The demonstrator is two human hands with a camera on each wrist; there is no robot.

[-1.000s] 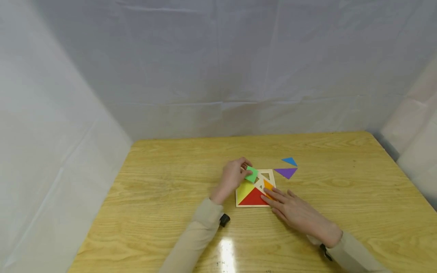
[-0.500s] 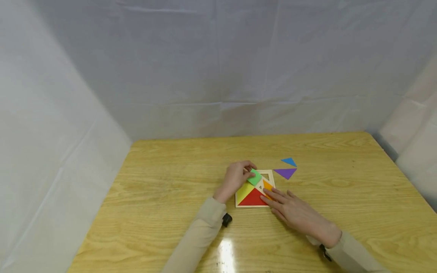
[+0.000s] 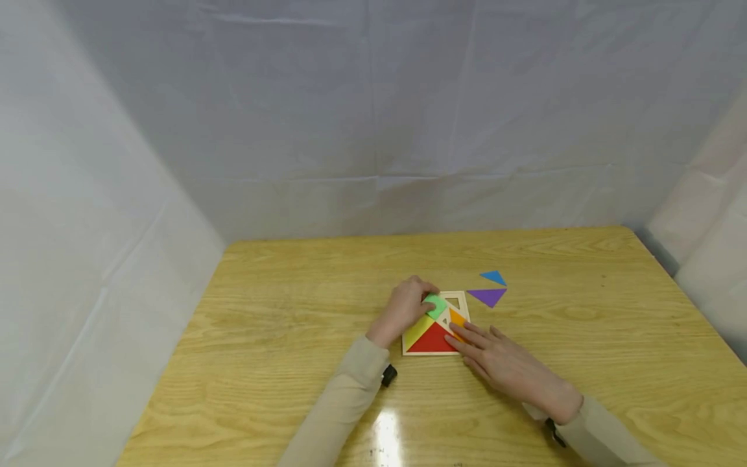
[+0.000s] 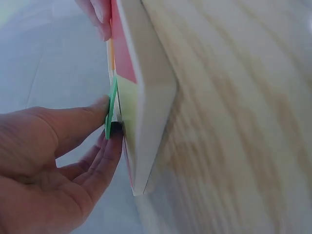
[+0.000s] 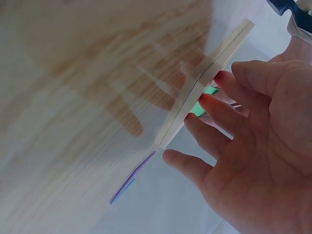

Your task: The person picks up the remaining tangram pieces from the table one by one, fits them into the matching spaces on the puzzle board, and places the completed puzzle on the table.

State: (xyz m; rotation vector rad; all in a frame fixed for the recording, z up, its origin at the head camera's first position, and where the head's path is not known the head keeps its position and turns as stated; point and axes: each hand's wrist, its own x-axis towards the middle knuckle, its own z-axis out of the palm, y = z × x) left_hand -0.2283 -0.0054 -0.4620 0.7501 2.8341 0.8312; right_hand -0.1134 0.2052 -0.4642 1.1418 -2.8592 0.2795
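A tangram tray (image 3: 465, 303) with a pale wooden rim lies flat on the table. In it are a yellow triangle (image 3: 414, 332), a red triangle (image 3: 433, 341) and an orange piece (image 3: 458, 317). My left hand (image 3: 404, 310) pinches a green square piece (image 3: 436, 307) between thumb and fingers over the tray's upper left part. In the left wrist view the green square piece (image 4: 111, 109) stands slightly tilted off the tray's face. My right hand (image 3: 506, 362) rests its straight fingers on the tray's right side, partly covering the orange and red pieces.
A blue triangle (image 3: 495, 277) and a purple triangle (image 3: 489, 297) lie on the wooden table (image 3: 292, 311), just right of the tray's far corner. White sheeting (image 3: 373, 130) hangs behind the table and at both sides.
My left hand has brought the green square piece a little to the right and lower, over the tray's upper left part. The right hand has kept its place.
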